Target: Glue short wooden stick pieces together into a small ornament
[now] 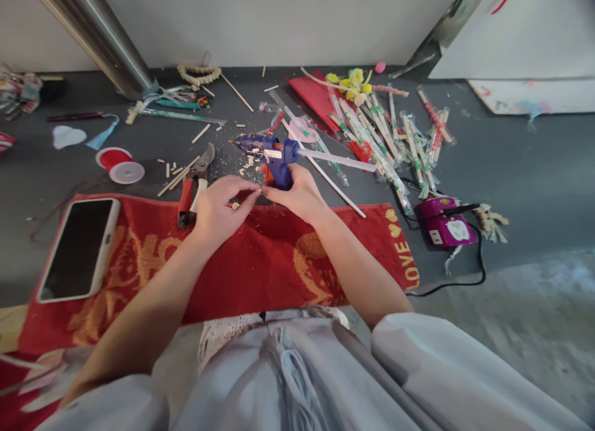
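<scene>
My right hand (pixel 300 192) is wrapped around the handle of a blue hot glue gun (pixel 279 155). The gun's nozzle points left, and a long translucent glue stick (pixel 337 159) sticks out of its back. My left hand (pixel 225 201) is closed in a pinch, its fingertips meeting my right thumb and finger. A small pale wooden piece (pixel 235 206) shows between the left fingers; what sits right at the fingertips is too small to make out. Beside my left hand lie pruning shears (pixel 186 198) with red and white handles. Small wooden bits (pixel 248 164) lie scattered under the gun.
A red towel (pixel 246 263) covers the table's front edge, with a phone (pixel 79 248) on its left. Around it are a red ribbon spool (pixel 119 165), wrapped chopsticks (pixel 372 133), yellow flowers (pixel 351 80) and a purple power adapter (pixel 446 223) with a black cord. A metal post (pixel 100 40) stands back left.
</scene>
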The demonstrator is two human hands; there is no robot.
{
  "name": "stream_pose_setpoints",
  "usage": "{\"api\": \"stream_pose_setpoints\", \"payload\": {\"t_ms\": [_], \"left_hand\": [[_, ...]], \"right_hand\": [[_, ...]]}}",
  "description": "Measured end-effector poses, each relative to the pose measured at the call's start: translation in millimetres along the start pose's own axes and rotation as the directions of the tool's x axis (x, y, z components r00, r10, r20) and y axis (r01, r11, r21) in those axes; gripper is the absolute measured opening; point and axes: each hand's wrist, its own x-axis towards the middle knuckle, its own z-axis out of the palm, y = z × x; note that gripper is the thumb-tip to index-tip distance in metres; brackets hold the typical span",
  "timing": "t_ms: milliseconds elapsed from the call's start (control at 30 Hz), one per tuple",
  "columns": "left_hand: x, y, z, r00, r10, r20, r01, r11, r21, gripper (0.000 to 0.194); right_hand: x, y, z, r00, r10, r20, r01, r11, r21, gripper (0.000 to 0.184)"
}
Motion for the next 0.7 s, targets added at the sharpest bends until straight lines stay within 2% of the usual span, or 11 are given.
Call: {"api": "stream_pose_setpoints", "payload": {"t_ms": [233,500,600,700], "left_hand": [[-4.1,-4.4,4.2,0.998,0.062,-0.005,-0.062,0.996,0.056,0.012],[-5.1,-2.4,5.1,0.991,0.134,-0.020,-0.133,0.990,0.040,0.010],[-3.5,-1.1,3.6,0.998,0.055,-0.028,-0.054,0.998,0.017,0.008],[-2.5,-2.2,3.0,0.994,-0.112,-0.017,0.111,0.990,-0.086,0.006]], "right_hand": [[2.4,6.5,2.3,0.999,-0.036,-0.022,0.035,0.999,-0.016,0.038],[3.5,9.2,5.0,0.997,-0.039,-0.064,0.033,0.995,-0.099,0.035],[4.3,8.2,2.8,0.991,-0.038,-0.128,0.021,0.991,-0.129,0.030],[6.4,9.9,-0.3,0.985,-0.030,-0.171,0.010,0.993,-0.120,0.030]]}}
